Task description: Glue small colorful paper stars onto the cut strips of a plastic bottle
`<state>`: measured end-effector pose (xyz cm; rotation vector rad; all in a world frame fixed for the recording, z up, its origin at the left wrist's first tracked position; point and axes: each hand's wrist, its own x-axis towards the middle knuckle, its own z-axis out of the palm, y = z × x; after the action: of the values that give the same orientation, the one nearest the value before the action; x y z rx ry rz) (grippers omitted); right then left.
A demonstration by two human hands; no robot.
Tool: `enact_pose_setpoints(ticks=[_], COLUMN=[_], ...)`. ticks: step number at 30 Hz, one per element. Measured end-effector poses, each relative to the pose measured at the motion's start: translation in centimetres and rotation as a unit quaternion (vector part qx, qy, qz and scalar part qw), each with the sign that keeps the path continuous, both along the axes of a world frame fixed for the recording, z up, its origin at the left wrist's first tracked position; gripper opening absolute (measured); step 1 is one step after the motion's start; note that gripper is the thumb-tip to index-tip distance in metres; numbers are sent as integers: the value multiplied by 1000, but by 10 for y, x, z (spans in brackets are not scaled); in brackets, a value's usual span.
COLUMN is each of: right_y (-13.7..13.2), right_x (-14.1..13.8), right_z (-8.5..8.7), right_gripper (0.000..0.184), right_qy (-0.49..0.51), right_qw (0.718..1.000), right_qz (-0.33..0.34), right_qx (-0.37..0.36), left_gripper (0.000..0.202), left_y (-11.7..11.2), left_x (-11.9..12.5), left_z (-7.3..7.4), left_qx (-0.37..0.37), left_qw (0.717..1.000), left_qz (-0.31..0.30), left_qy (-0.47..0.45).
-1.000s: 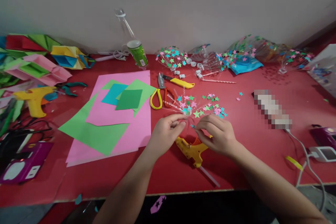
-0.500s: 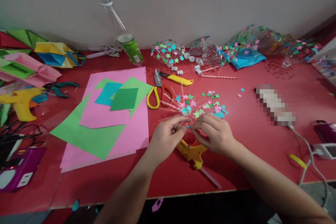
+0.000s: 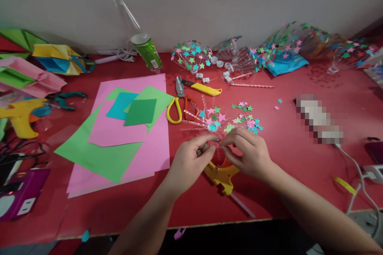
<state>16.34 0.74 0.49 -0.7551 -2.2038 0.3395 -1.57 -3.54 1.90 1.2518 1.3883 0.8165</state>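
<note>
My left hand and my right hand meet fingertip to fingertip over the red table, both pinched on the near end of a clear plastic piece with paper stars stuck along its thin strips. The piece fans away from me toward the scissors. Loose paper stars lie just beyond my right fingers. A yellow glue gun lies under my hands, its glue stick poking toward the table's front edge.
Yellow-and-red scissors and a yellow cutter lie beyond my hands. Pink, green and blue paper sheets cover the left middle. Folded paper shapes, another glue gun and pliers lie far left. Star-covered plastic pieces line the wall.
Both hands have stayed pinched on the clear piece, drawing slightly closer together. The view has tilted a little, so the table items sit higher in the frame.
</note>
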Motion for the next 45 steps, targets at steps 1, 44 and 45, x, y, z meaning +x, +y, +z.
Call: enact_pose_setpoints(ticks=[1,44,45], right_y=[0,-3,-3], right_x=[0,10,10], right_z=[0,6,6], right_gripper=[10,17,18], right_qy=[2,38,38], right_qw=[1000,999,999], right_qz=[-1,-33,-34], right_qx=[-5,2,2], left_gripper=[27,18,18], left_y=[0,7,7], left_x=[0,-3,-4], left_z=[0,-3,-3], left_qx=[-2,43,42], left_qw=[1000,996,996], left_qz=[0,64,64], left_qy=[0,39,38])
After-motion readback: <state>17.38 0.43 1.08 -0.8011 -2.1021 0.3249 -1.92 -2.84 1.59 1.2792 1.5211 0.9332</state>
